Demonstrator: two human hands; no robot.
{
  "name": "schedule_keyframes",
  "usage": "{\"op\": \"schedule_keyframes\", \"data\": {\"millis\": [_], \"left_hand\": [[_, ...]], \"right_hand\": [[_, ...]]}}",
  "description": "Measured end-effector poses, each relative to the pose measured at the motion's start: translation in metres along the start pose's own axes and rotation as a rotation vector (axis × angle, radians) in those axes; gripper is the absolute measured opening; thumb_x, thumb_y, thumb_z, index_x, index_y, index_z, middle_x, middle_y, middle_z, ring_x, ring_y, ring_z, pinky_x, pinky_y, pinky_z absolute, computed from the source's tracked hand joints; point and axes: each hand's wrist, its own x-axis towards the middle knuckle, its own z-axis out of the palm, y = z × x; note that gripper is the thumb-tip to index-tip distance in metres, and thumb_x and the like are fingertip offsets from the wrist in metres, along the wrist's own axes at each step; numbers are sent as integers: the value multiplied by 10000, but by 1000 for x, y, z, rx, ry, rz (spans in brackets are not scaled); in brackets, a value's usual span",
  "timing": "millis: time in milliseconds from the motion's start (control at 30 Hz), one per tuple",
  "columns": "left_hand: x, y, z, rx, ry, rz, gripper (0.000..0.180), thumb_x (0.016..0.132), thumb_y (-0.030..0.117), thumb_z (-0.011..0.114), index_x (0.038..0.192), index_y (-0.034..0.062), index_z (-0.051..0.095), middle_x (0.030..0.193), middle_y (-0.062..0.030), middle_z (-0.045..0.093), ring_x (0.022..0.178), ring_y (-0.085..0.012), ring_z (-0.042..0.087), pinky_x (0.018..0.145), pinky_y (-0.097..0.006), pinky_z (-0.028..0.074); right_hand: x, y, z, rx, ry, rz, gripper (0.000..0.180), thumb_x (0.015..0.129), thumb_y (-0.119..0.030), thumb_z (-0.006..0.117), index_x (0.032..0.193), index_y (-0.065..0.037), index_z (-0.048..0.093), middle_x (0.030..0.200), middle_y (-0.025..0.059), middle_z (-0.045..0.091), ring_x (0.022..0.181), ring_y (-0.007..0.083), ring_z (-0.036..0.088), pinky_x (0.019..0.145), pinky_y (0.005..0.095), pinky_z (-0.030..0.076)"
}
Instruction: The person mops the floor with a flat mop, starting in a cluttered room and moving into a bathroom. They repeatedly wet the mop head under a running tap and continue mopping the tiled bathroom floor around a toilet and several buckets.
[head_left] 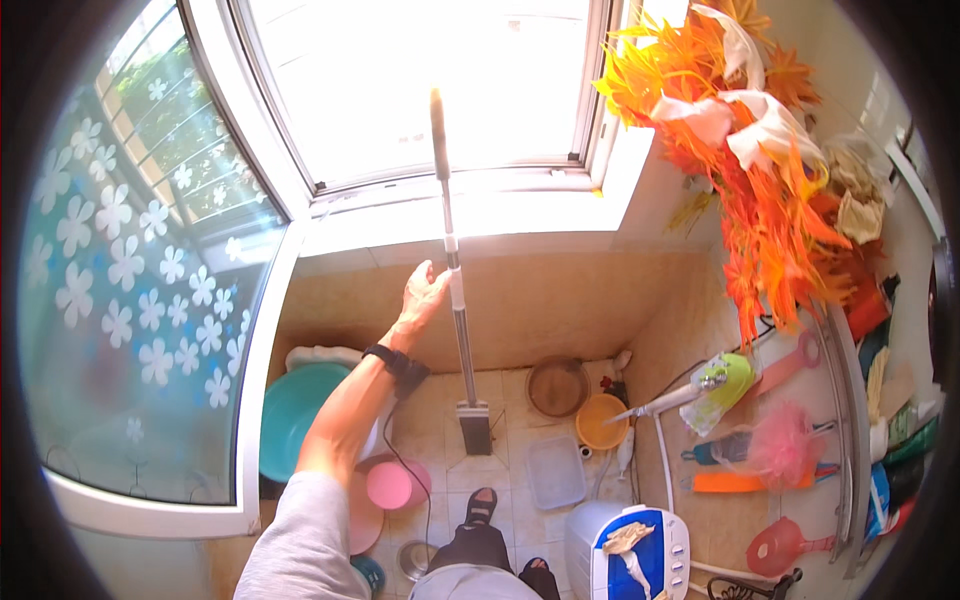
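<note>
Window (430, 90): wide sliding pane, white frame, sunlit and overexposed; its pale sill ledge runs across the upper middle and bounds the nook at the far side.

Glass door panel (130, 300): blue-tinted, frosted, printed with white flowers; white frame edge closes off the left side.

Tiled floor (500, 470): beige square tiles, a narrow strip of bare room down the centre, crowded on both flanks.

Artificial flowers (760, 170): orange and white, spiky leaves, hanging over the right wall.

Teal basin (295, 410): round plastic, set against the left wall beside the door frame.

Small washing machine (630, 550): white and blue, a crumpled cloth on its lid, at the lower right.

Flat mop (458, 300): long metal pole, dark handle tip up against the window glare, standing nearly upright; its dark rectangular head rests on the floor tiles in the centre strip.

Brown bowl (558, 387) and orange bowl (600, 422): round, side by side near the back wall.

Clear plastic container (556, 470): rectangular, on the tiles right of the mop head.

Pink lid (390, 485): round, under the forearm.

Left hand (425, 295): arm stretched forward, black wrist strap, fingers loosely spread, touching or just beside the mop pole at mid-height; not clasped around it.

Right hand: out of view.
</note>
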Motion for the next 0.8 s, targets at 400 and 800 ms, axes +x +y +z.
{"op": "schedule_keyframes", "data": {"millis": [400,800], "left_hand": [[126,-3,38,59,34,47,478,870,312,644,1202,-20,555,970,-192,675,904,-313,659,830,-398,511],[-53,80,-28,-156,-203,205,168,828,77,713,928,-6,607,736,-49,629,696,-96,608,635,-268,520]], "right_hand": [[-67,4,53,82,23,-7,181,894,-210,626,744,-132,562,603,-38,468,434,69,340,374,233,232],[-88,-11,244,-97,-736,52,294,884,-50,640,1173,-14,596,985,102,648,869,226,614,772,320,507]]}}
